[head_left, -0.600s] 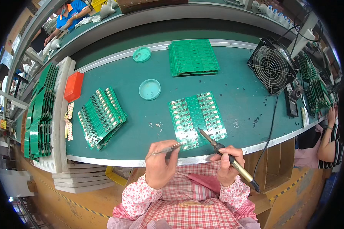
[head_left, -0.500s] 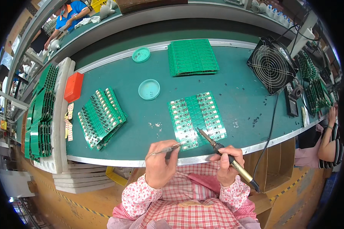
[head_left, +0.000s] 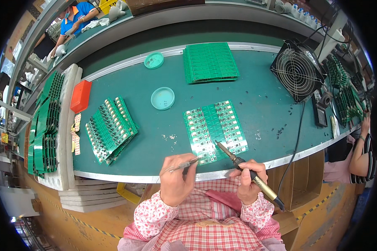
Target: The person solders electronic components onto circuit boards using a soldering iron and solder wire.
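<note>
My left hand [head_left: 176,178] is closed around a pair of tweezers [head_left: 184,165], whose tips reach the near left corner of a green circuit board panel [head_left: 213,121]. Rows of small white and black parts run down both sides of that panel, which lies flat by the front edge of the table. In my right hand [head_left: 251,180] is a soldering iron [head_left: 262,183], held like a pen. Its tip is over the lower middle of the panel; whether it touches cannot be made out. The iron's black cord trails off to the right.
Bare green panels [head_left: 211,62] are stacked at the back, populated ones [head_left: 112,129] at the left. Two turquoise dishes [head_left: 163,98] [head_left: 154,60], a red box [head_left: 81,96], a fan [head_left: 297,73] and scattered black components [head_left: 280,131] share the table. Co-workers [head_left: 77,19] [head_left: 362,154] are beyond both sides.
The iron's tip has shifted very slightly left over the panel. Both hands otherwise keep nearly the same place and hold. The far co-worker's arm has moved a little.
</note>
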Demonstrator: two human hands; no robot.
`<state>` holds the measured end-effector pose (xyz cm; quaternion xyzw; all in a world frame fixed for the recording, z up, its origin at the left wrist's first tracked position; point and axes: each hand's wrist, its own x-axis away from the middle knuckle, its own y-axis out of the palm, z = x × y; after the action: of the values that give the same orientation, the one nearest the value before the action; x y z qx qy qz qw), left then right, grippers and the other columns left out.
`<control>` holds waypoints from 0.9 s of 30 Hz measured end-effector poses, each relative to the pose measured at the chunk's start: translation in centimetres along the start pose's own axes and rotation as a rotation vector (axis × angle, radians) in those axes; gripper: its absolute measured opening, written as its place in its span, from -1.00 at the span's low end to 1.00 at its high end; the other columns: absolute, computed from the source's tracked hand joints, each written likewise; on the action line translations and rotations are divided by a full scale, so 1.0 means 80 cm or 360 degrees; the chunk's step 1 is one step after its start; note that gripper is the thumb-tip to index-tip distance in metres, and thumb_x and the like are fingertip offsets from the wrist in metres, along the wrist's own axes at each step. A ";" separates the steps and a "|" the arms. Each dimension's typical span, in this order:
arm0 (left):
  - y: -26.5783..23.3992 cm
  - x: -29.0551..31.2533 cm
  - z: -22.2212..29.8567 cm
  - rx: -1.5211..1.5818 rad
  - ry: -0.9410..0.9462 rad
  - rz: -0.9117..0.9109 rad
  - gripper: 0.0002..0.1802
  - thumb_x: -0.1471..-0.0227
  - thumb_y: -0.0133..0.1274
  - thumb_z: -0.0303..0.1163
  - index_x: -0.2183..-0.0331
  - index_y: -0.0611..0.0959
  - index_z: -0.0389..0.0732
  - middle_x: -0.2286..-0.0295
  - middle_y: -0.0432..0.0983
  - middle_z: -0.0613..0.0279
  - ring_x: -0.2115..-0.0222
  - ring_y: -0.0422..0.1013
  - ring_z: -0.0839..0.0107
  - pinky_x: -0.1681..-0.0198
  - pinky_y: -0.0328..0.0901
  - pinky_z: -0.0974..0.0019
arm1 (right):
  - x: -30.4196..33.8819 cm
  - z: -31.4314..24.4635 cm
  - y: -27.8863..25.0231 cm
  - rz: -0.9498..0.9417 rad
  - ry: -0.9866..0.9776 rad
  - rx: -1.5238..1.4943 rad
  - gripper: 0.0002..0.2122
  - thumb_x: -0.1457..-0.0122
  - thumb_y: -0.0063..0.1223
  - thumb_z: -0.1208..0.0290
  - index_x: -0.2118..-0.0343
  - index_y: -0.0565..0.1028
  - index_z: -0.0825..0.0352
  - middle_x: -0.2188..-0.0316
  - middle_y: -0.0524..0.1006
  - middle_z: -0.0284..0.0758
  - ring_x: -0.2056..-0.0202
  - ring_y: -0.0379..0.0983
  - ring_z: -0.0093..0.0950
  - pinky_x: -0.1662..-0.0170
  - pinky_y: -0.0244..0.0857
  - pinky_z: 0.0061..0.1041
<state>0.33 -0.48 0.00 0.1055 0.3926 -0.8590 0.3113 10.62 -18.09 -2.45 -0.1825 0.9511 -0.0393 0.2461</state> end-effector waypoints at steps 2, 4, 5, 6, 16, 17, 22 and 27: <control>0.000 0.000 -0.001 -0.0001 0.0018 0.0000 -0.78 0.03 0.20 -0.64 0.26 0.61 -0.27 0.31 0.62 0.13 0.30 0.49 0.16 0.22 0.36 0.22 | -0.001 -0.002 0.000 -0.0006 0.0005 -0.0048 -0.90 -0.26 0.03 0.41 0.24 0.46 0.30 0.68 0.58 -0.38 0.61 0.53 -0.57 0.52 0.34 -0.57; 0.000 0.000 -0.001 -0.0001 0.0018 0.0007 -0.78 0.03 0.20 -0.64 0.26 0.61 -0.27 0.31 0.62 0.13 0.30 0.49 0.16 0.21 0.36 0.22 | 0.002 -0.007 0.002 0.0015 0.0050 -0.0117 -0.89 -0.26 0.03 0.39 0.24 0.45 0.31 0.68 0.57 -0.37 0.62 0.53 -0.55 0.52 0.35 -0.54; 0.001 0.000 -0.001 -0.0003 0.0018 0.0011 -0.78 0.03 0.21 -0.64 0.27 0.61 -0.27 0.31 0.62 0.13 0.30 0.49 0.16 0.21 0.36 0.22 | 0.004 -0.011 0.003 0.0037 0.0097 -0.0186 -0.87 -0.27 0.03 0.37 0.24 0.45 0.31 0.69 0.57 -0.36 0.62 0.54 -0.53 0.52 0.36 -0.52; 0.001 0.000 -0.001 -0.0001 0.0018 0.0012 -0.78 0.03 0.21 -0.64 0.27 0.61 -0.27 0.31 0.62 0.13 0.30 0.49 0.16 0.21 0.36 0.22 | 0.006 -0.017 0.002 0.0036 0.0097 -0.0184 -0.87 -0.27 0.03 0.37 0.24 0.45 0.31 0.69 0.57 -0.36 0.62 0.54 -0.53 0.52 0.36 -0.52; -0.001 0.000 -0.002 0.0002 0.0005 0.0003 -0.77 0.05 0.21 -0.64 0.26 0.62 -0.26 0.31 0.62 0.14 0.28 0.49 0.15 0.21 0.36 0.20 | 0.002 -0.026 0.002 -0.0090 -0.0267 -0.0278 -0.89 -0.20 0.03 0.47 0.26 0.45 0.38 0.67 0.60 -0.31 0.65 0.47 -0.52 0.54 0.37 -0.54; -0.001 0.000 -0.002 0.0005 0.0006 0.0006 -0.77 0.05 0.21 -0.63 0.26 0.62 -0.26 0.31 0.62 0.14 0.28 0.49 0.15 0.21 0.36 0.20 | 0.001 -0.026 0.002 -0.0113 -0.0289 -0.0280 -0.89 -0.20 0.03 0.48 0.26 0.45 0.39 0.67 0.60 -0.32 0.65 0.47 -0.52 0.55 0.37 -0.54; 0.000 0.000 -0.003 0.0003 0.0010 0.0008 -0.77 0.05 0.21 -0.63 0.26 0.63 -0.26 0.31 0.62 0.14 0.28 0.48 0.15 0.20 0.36 0.20 | 0.001 -0.028 0.003 -0.0118 -0.0293 -0.0289 -0.90 -0.19 0.03 0.50 0.27 0.45 0.39 0.67 0.60 -0.31 0.64 0.48 -0.53 0.54 0.37 -0.55; -0.001 -0.001 -0.002 0.0006 0.0020 0.0012 -0.76 0.05 0.22 -0.63 0.26 0.63 -0.26 0.31 0.61 0.14 0.29 0.48 0.14 0.21 0.36 0.20 | 0.004 -0.026 0.005 -0.0072 -0.0275 -0.0311 -0.91 -0.19 0.04 0.50 0.28 0.46 0.39 0.66 0.61 -0.32 0.63 0.50 -0.51 0.52 0.39 -0.54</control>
<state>0.32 -0.29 -0.07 0.1130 0.3925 -0.8579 0.3118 9.23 -17.90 -0.84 -0.2298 0.9213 0.0638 0.3073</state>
